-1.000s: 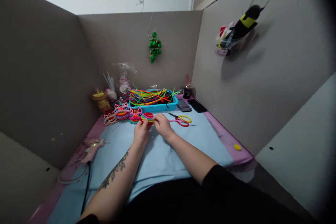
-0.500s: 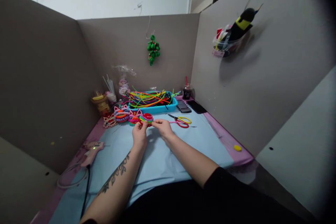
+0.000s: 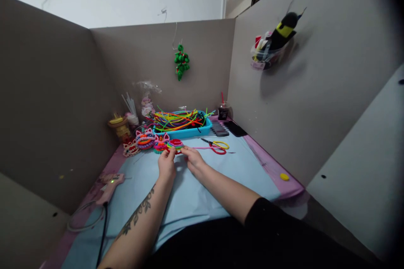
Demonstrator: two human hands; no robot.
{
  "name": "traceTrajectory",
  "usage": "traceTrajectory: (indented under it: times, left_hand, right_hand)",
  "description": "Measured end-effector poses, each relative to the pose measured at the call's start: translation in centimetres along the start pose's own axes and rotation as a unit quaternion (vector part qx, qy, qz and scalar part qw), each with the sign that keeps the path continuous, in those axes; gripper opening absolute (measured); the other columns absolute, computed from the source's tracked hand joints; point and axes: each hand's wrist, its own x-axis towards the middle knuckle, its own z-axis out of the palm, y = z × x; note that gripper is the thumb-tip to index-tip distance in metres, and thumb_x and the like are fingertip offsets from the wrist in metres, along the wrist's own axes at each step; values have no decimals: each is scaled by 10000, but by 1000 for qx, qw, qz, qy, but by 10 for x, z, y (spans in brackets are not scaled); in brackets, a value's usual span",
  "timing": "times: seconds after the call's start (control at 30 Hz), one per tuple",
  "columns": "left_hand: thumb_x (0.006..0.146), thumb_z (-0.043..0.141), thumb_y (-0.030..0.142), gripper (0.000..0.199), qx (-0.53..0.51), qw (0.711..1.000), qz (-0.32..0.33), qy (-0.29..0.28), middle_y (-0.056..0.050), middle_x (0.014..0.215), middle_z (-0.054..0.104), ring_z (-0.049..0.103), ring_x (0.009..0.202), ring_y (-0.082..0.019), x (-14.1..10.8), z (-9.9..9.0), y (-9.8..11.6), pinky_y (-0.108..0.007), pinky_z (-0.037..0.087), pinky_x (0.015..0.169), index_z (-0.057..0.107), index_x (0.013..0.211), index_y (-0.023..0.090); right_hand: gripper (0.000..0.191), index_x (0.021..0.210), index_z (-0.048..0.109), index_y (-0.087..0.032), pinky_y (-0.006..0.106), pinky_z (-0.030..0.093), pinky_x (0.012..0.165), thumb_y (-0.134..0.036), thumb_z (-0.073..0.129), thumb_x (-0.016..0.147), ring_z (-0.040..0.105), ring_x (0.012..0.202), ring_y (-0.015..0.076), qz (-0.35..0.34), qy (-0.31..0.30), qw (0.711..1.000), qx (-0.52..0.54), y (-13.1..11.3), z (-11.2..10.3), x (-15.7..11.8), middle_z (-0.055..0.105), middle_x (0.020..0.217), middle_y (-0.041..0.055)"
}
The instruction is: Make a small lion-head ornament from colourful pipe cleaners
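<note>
Between my hands is a small round piece of coiled pipe cleaners (image 3: 176, 143), red on top with rainbow bands around the side. My left hand (image 3: 166, 163) is closed, with its thumb and fingers pinching the near left edge. My right hand (image 3: 193, 160) is closed at the right edge, and a pink pipe cleaner (image 3: 202, 148) sticks out past it to the right. Its fingertips are partly hidden. Just left of the piece stand several cat-eared pipe-cleaner figures (image 3: 144, 138). Scissors (image 3: 217, 146) with one yellow and one red handle lie right of my hands.
A blue tray (image 3: 183, 133) full of colourful pipe cleaners stands behind my hands. A pink glue gun (image 3: 110, 188) with its cable lies at the left. Back right are a drink cup (image 3: 222, 112) and a black phone (image 3: 235, 128). Grey partitions (image 3: 132, 59) enclose the table.
The round piece has tipped so its red top looks flatter, and both hands have shifted slightly with it. The whole view has shifted a little as well.
</note>
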Motion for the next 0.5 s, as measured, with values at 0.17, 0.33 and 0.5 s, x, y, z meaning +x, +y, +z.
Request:
traceTrajectory:
  times: [0.17, 0.33, 0.5]
  left_hand:
    - [544, 785, 398, 338, -33, 998, -54, 8, 14, 617, 599, 511, 557, -81, -3, 5, 1, -214, 381, 570, 604, 665, 140]
    - [497, 816, 388, 378, -73, 994, -85, 20, 37, 576, 566, 482, 510, -59, 0, 4, 5, -202, 358, 536, 580, 661, 142]
    - [480, 824, 388, 409, -103, 988, -103, 43, 36, 568, 577, 496, 508, -63, 9, -4, 5, -216, 381, 575, 568, 681, 140]
  right_hand:
    - [212, 726, 651, -196, 278, 372, 724, -225, 662, 516, 549, 762, 177, 0, -41, 999, 33, -2, 4, 1, 670, 743, 5]
    - [213, 732, 614, -189, 284, 379, 721, -326, 679, 581, 535, 755, 168, -14, -39, 999, -35, -2, 4, -2, 644, 739, 2]
    - [194, 762, 569, -199, 273, 402, 758, -287, 673, 623, 510, 765, 144, -140, -24, 964, -224, -2, 1, -3, 597, 780, -12]
